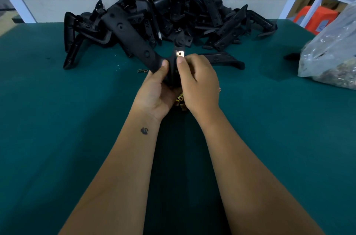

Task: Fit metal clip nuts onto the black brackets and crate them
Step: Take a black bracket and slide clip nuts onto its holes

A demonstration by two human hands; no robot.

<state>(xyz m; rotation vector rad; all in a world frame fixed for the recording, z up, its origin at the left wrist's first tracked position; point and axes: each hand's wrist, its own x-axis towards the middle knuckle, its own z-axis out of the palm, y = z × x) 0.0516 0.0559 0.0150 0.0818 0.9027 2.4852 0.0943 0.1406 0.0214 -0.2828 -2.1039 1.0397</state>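
Note:
My left hand (157, 88) grips a black V-shaped bracket (131, 36) at its bend, holding it above the green table. One arm of the bracket slants up to the left; the other short arm points up. My right hand (199, 80) pinches a shiny metal clip nut (180, 53) against that short arm with thumb and fingers. Below my hands a small heap of brass-coloured clip nuts (180, 101) lies on the table, mostly hidden by my palms. No crate is in view.
A large pile of black brackets (173, 11) fills the back of the green table (67, 109) against the wall. One bracket (223, 59) lies apart, right of my hands. A loose clip (142, 70) lies left. A clear plastic bag of clips (331, 55) sits at the right edge.

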